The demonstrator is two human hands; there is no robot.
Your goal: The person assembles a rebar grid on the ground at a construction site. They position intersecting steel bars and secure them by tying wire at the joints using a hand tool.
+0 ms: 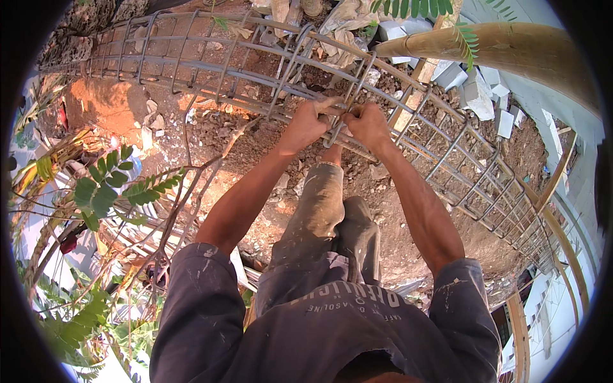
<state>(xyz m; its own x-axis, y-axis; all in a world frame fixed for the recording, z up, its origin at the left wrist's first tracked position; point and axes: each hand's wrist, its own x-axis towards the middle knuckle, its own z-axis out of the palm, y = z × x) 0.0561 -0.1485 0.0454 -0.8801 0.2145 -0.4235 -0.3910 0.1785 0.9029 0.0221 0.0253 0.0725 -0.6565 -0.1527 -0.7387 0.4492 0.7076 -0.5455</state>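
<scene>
A long cage of steel rebar (440, 167), with square stirrups along its bars, runs across in front of me. Both my hands are at its middle, where several stirrups (353, 86) sit close together. My left hand (309, 126) is bent round the near bars, its fingers pointing right at a stirrup. Close beside it, my right hand (368, 127) is closed in a pinch at the same joint. Whatever lies between the fingertips of either hand is too small or hidden to make out. My legs (313, 207) are below the cage.
A thick bamboo pole (491, 46) crosses the far right, above broken grey blocks (476, 92). Bare branches (191, 169) and leafy twigs (102, 185) reach in from the left, close to my left forearm. A tree trunk (70, 35) stands at the far left. Rubble covers the soil (255, 175).
</scene>
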